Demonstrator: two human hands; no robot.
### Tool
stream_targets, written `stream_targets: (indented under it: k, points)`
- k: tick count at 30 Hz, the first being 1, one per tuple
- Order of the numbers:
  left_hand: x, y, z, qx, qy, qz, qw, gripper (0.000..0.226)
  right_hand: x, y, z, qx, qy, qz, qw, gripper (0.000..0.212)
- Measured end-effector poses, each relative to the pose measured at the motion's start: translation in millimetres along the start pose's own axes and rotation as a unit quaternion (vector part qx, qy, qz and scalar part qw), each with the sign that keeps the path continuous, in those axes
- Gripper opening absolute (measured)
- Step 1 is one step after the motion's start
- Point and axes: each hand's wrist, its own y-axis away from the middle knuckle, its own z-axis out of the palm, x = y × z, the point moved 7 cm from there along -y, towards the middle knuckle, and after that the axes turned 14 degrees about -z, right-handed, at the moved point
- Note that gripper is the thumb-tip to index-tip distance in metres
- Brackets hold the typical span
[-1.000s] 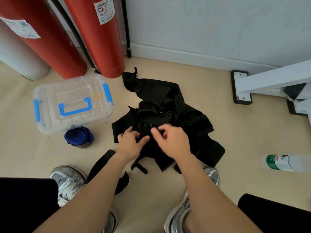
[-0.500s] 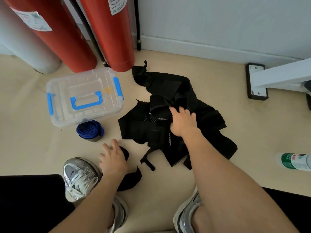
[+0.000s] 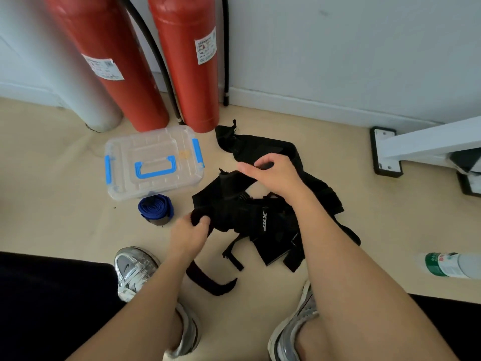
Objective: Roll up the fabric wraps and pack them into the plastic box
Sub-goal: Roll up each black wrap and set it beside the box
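Observation:
A heap of black fabric wraps (image 3: 270,220) lies on the beige floor in the middle of the view. My left hand (image 3: 188,234) grips one end of a black strap whose tail (image 3: 210,282) curls down by my left shoe. My right hand (image 3: 273,173) pinches a fold of black wrap at the top of the heap. A clear plastic box (image 3: 153,162) with blue latches and handle sits closed to the left. A rolled blue wrap (image 3: 156,209) rests on the floor just in front of the box.
Two red cylinders (image 3: 187,61) and a grey one (image 3: 86,100) stand against the wall behind the box. A white frame with black feet (image 3: 385,152) is at the right. A plastic bottle (image 3: 450,264) lies on the floor at the right. My silver shoes (image 3: 135,269) are near.
My left hand left the heap, reached down by my shoe, took the black strap and lifted it toward the heap. My right hand moved up the heap and pinched a fold.

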Motion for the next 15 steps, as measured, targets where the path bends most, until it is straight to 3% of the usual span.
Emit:
stream_targets:
  k: [2,3,5,10,12,15]
  points:
    - [10,16,-5,-0.04,0.07,0.001,0.997,0.022,-24,13,0,-0.098,0.014,-0.03,0.995,0.063]
    - [14,24,-7,-0.061,0.101,-0.001,0.993,0.019,-35,19,-1,-0.12,0.045,-0.061,0.99,0.052]
    - [23,37,-13,-0.104,0.163,-0.008,0.981,0.015,-58,31,-8,-0.103,0.081,-0.114,0.985,0.021]
    - [55,76,-25,-0.203,0.272,-0.011,0.94,0.017,-101,68,-19,-0.071,0.058,-0.14,0.986,0.045]
    - [69,93,-30,-0.25,0.309,-0.001,0.918,0.019,-111,80,-25,-0.058,0.059,-0.144,0.986,0.041]
    - [86,115,-38,-0.322,0.354,0.03,0.878,0.032,-126,96,-32,-0.035,-0.05,-0.138,0.989,0.022]
